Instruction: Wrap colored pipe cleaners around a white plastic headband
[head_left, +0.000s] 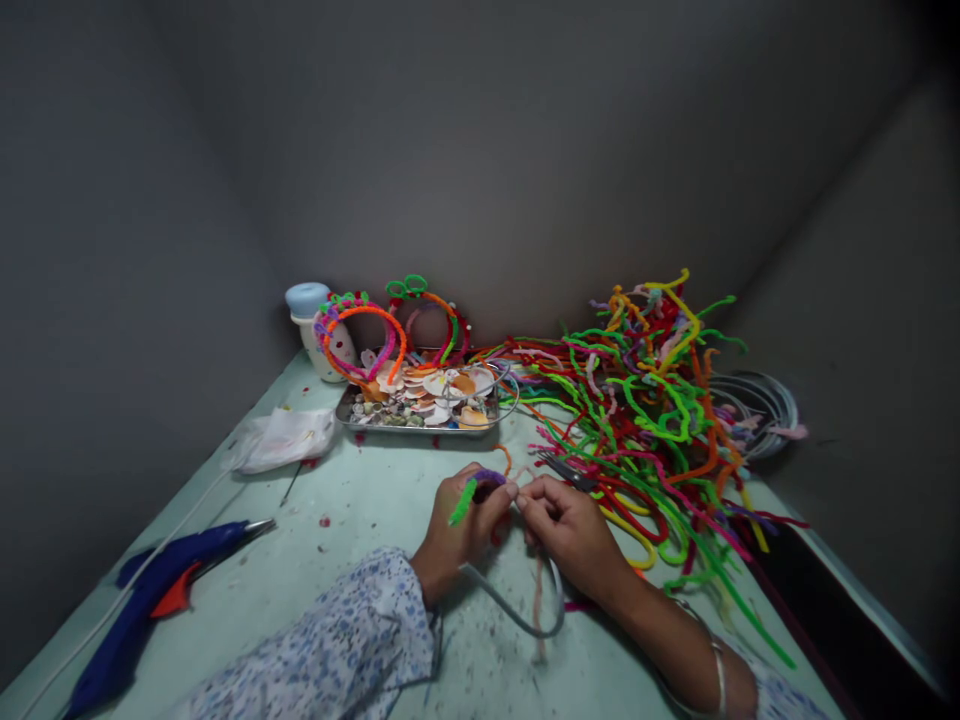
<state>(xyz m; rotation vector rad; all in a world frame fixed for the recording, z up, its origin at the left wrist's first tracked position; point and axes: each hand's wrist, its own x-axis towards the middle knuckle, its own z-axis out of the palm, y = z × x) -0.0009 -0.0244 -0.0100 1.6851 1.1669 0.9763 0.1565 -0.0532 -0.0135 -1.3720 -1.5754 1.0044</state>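
Between my two hands is a grey headband (517, 628), its bare curved end hanging below them above the table. My left hand (466, 520) is closed around the upper part, where purple pipe cleaner (491, 477) and a bright green tip (463, 503) show. The fingertips of my right hand (570, 525) are pinched together against my left thumb. A pale pink pipe cleaner (538, 600) runs through this pinch and dangles below; the exact grip point is hidden by the fingers. An orange pipe cleaner end (504, 458) curls up behind the hands.
A metal tray (420, 430) of shells carries finished-looking colourful headbands (364, 315). Tangled pipe cleaners (637, 400) heap up at right, with scissors (568, 470) beside them and coiled grey hoops (780, 410) behind. At left lie a blue glue gun (180, 550) and a plastic packet (289, 440); a bottle (309, 302) stands behind.
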